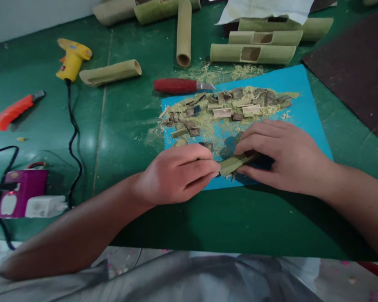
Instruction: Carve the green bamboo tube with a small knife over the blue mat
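My right hand (283, 155) is closed around a short green bamboo piece (231, 165), low over the blue sheet (305, 109). A dark opening shows in the bamboo between thumb and fingers. My left hand (181, 176) is pinched shut at the bamboo's left end; what its fingertips hold, if anything, is hidden. Bamboo chips (222, 112) and pale shavings lie heaped on the sheet just beyond both hands. A red-handled carving knife (176, 85) rests past the sheet's far left corner, blade pointing right.
Notched bamboo tubes (223, 53) lie at the back, some under a white cloth (264, 10). To the left are a yellow glue gun (72, 58), a cut bamboo length (110, 73), an orange cutter (15, 111) and a purple power box (31, 188) with cables. A dark board (355, 67) lies right.
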`<state>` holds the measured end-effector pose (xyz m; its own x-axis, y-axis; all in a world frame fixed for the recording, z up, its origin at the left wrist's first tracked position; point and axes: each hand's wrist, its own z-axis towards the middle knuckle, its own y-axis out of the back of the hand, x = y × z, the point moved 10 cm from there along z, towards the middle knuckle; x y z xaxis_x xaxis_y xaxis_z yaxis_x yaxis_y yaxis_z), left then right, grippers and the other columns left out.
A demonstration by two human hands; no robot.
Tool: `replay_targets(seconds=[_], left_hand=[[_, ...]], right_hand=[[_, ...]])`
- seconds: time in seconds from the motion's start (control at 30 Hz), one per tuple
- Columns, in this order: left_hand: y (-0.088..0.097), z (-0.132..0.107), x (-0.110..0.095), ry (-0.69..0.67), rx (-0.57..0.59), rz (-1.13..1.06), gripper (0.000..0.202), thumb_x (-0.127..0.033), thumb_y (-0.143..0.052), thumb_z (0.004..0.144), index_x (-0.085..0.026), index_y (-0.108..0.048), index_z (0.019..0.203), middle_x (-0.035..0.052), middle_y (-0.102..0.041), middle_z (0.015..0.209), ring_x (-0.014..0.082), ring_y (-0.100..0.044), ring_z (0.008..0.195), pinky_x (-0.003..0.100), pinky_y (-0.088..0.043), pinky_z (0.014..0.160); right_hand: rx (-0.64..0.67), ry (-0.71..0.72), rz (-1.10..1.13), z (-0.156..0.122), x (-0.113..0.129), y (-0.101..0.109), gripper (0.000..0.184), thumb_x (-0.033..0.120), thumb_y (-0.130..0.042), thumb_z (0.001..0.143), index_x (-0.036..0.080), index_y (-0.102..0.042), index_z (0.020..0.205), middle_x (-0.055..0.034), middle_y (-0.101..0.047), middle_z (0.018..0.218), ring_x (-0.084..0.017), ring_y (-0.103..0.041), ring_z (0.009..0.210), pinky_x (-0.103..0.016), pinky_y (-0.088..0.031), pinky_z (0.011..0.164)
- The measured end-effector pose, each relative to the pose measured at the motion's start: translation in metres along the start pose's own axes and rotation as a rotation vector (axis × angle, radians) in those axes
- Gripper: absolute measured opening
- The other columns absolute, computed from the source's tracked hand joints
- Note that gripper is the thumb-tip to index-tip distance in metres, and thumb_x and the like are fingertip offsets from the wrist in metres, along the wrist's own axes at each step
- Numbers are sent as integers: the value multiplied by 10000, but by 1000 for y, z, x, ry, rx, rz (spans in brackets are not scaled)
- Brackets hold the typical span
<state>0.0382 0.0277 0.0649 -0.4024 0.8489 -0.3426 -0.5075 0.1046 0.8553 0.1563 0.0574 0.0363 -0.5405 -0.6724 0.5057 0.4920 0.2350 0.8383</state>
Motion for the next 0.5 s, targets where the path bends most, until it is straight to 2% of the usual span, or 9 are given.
replay_targets(seconds=[0.5], left_hand=[[-4, -1, 6, 54, 19, -68, 115, -194, -569, 995, -185, -684, 1000, 53, -728, 973, 130, -693, 843, 243, -580, 785]], right_hand=[[-16, 13, 3, 1, 1, 1, 140, 362, -617, 880, 242, -666, 932, -64, -707, 962, -258, -649, 921, -383, -420, 731]])
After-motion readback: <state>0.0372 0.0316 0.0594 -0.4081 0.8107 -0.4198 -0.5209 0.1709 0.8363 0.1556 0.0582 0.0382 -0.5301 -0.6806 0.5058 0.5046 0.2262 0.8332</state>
